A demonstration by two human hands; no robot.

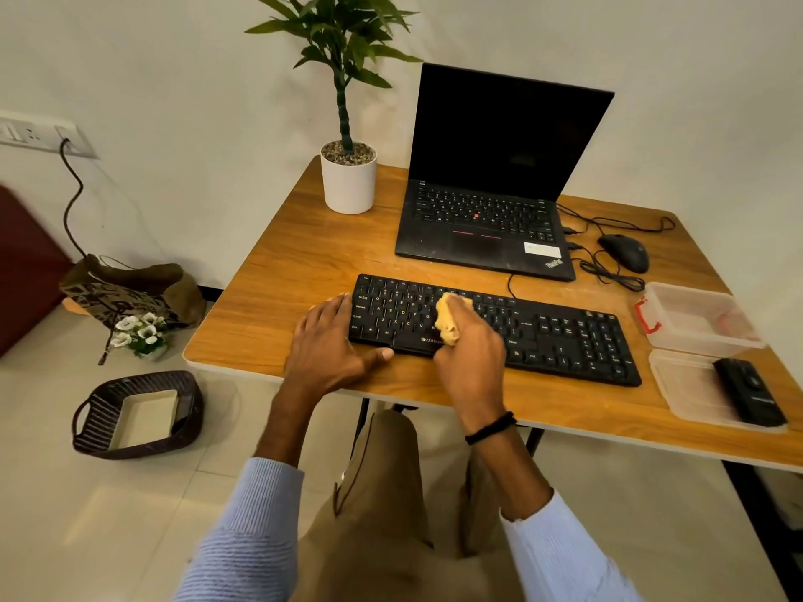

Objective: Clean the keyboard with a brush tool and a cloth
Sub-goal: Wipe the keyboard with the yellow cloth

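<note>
Head view: my right hand (471,347) is closed around a bunched yellow cloth (449,317), pressing it onto the letter keys near the middle of the flat black full-size keyboard (565,336), while my left hand (330,345) lies spread and empty over the keyboard's left end, thumb along its front edge, probably to keep it from sliding as I wipe. The keyboard sits at the near edge of the wooden table (304,254), long axis running left to right and slanting slightly toward me on the right, key legends facing me.
</note>
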